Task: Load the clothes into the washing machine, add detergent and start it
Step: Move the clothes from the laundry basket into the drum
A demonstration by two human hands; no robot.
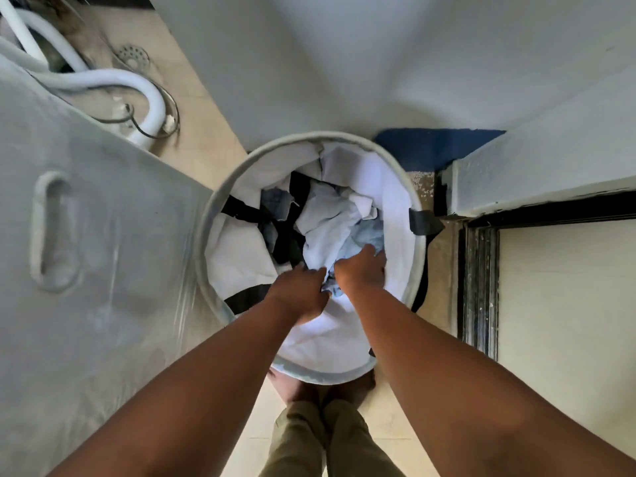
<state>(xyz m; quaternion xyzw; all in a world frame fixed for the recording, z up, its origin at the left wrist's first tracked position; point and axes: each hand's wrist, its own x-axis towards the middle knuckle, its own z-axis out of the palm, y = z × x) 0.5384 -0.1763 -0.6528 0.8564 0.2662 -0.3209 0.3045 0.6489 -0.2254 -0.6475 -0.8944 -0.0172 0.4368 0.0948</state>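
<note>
Two bare hands reaching down into round white fabric laundry basket (220,201) with pale grey rim, standing on beige tiled floor (206,108). Left hand (303,292) curling fingers into pale white crumpled cloth (327,222) at near side of pile. Right hand (363,270) gripping light blue garment (370,235), just right of left hand, knuckles almost touching. Dark black and grey clothes (282,228) lying at left side of pile, inside basket. Grey washing machine (86,235) with oval recessed handle standing at left, touching basket rim. White corrugated drain hose (151,98) curving on floor at far left, near round metal floor drain (132,56). Olive trouser legs (323,438) showing at near edge, below basket. Black door frame (478,287) running along right.
</note>
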